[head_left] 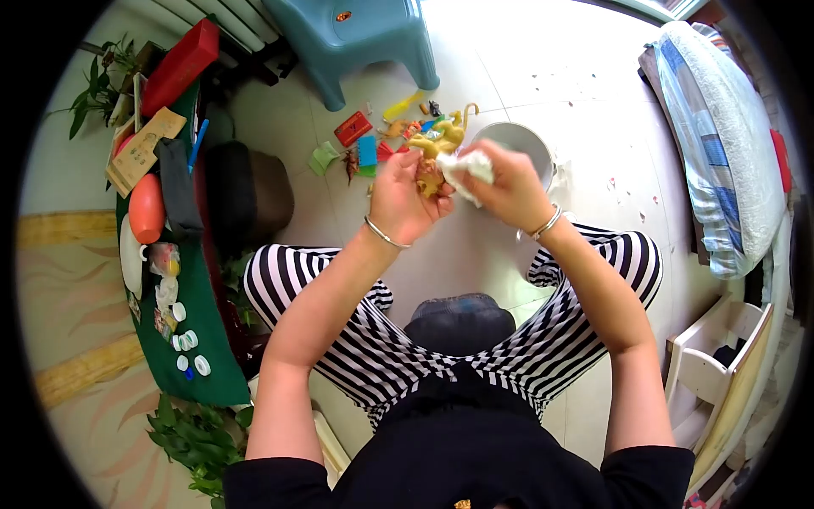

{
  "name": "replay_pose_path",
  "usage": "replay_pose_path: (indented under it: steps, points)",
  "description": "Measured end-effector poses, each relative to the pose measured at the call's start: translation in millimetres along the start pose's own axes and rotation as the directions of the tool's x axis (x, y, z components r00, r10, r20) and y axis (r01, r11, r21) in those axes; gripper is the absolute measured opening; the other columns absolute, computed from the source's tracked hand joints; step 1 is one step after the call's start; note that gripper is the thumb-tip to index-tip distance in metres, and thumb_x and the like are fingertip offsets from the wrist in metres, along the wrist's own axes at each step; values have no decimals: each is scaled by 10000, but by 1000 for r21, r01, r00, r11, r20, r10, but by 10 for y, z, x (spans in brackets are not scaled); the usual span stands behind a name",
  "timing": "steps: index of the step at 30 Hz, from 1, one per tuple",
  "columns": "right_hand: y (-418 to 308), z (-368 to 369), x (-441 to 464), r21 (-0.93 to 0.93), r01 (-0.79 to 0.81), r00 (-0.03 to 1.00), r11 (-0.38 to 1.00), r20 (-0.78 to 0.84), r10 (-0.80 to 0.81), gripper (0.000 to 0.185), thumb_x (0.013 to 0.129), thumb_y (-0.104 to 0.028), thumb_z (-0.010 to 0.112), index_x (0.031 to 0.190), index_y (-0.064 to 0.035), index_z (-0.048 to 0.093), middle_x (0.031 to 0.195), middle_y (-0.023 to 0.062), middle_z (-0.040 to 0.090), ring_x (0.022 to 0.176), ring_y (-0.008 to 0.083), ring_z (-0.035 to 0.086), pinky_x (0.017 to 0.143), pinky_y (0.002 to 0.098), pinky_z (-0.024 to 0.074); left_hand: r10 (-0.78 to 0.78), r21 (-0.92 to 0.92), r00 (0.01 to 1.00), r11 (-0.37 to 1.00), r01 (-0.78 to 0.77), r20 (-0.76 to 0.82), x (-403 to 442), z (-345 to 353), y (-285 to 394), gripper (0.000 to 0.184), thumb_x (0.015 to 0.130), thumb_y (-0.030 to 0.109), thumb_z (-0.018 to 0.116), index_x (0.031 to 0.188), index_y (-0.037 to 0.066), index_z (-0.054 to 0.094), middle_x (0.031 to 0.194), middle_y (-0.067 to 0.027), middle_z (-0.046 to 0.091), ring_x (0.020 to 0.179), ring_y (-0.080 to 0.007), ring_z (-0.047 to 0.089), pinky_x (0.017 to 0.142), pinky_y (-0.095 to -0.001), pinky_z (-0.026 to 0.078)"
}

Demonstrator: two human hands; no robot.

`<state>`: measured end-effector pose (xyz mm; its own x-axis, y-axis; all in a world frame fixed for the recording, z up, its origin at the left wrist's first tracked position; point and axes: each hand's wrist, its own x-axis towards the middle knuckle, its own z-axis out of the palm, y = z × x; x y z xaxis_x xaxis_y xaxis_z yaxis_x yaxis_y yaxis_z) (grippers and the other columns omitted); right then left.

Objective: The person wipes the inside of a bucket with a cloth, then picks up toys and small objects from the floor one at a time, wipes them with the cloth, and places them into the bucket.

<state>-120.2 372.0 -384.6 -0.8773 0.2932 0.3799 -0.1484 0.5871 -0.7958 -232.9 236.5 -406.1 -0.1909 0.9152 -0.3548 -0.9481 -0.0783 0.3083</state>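
Your left hand [400, 199] grips a yellow animal figure [447, 136] above the floor [551, 42]; your right hand [513, 182] clutches a white wad [471, 168] beside it, too blurred to tell if they touch, with a bucket [530, 142] to the right and small toys [353, 128] to the left

Black T-shirt [475, 441], striped trousers [623, 259], silver bangles [550, 224]

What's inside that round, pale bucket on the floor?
Only part of the bucket's greyish inside shows, and I can't make out anything in it. The right hand, holding a crumpled white wad, covers the nearer part, so anything there is hidden.
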Motion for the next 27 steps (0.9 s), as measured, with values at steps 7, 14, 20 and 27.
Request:
replay_pose_path:
  steps: [7,14,20,27]
  points:
    - [-15,-28,-61,-157,16,997,988,-76,-28,156,792,-79,617,936,-51,563,724,94,610,643,126,587,577,250,452,3,133,1000,991,-3,-5,63,-82,-66,284,887,381,486,1007,130,545,890,-24,600,679,-122,545,572,-219,428]
    - [276,-192,168,-480,-56,981,875,-192,-43,155,808,-131,614,940,-65,568,597,115,574,509,229,582,473,292,448,131,277,961,959,-61,-243,82,-41,-130,289,885,364,471,983,102,547,842,-28,600,712,-143,580,603,-250,450]
    - [113,57,-6,-318,103,993,942,-19,-115,180,770,-184,624,905,-87,555,745,123,604,633,297,597,549,368,465,109,297,983,953,-61,-148,108,-174,-78,276,886,362,454,943,103,530,780,-19,570,655,-135,554,535,-214,410]
    - [22,138,-32,-98,11,1000,995,22,-9,169,782,-143,612,919,-66,551,722,133,606,620,305,592,578,339,466,133,399,940,917,3,-314,94,-118,-143,235,898,388,460,970,174,522,778,26,540,630,-124,525,529,-205,388]
